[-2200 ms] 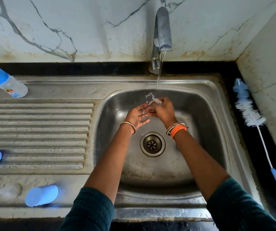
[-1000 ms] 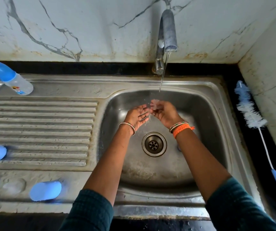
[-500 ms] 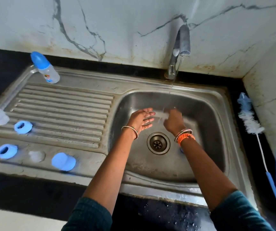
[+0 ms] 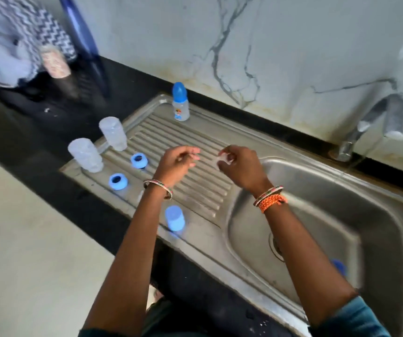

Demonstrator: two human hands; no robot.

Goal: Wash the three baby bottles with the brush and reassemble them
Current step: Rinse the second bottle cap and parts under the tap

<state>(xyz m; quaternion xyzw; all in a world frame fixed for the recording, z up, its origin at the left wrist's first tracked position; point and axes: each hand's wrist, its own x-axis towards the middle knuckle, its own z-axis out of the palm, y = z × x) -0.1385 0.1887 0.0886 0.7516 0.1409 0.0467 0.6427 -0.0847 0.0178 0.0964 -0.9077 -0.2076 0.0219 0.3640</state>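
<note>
Both hands over the ribbed drainboard point(image 4: 171, 142), left of the sink basin point(image 4: 317, 215). Right hand point(image 4: 241, 166) pinches a small clear teat point(image 4: 222, 161) in curled fingers, above the drainboard edge nearest the basin. Left hand point(image 4: 178, 164) just left of it, fingers loosely curled, holding nothing, not touching the teat. Frame is motion-blurred.

1 assembled bottle point(image 4: 180, 103) with blue cap stands upright at the far rim of the drainboard. 2 clear bottle bodies point(image 4: 98, 147) stand inverted at the drainboard's left end, near each other. 2 blue collar rings point(image 4: 128, 171) lie flat on the drainboard just right of those bodies. 1 blue cap point(image 4: 175, 218) sits on the drainboard's near rim, beside the left forearm. Tap point(image 4: 375, 122) at the far side of the basin; a blue item inside the basin, too blurred to identify. Black desk point(image 4: 37, 142) surrounds the drainboard.
</note>
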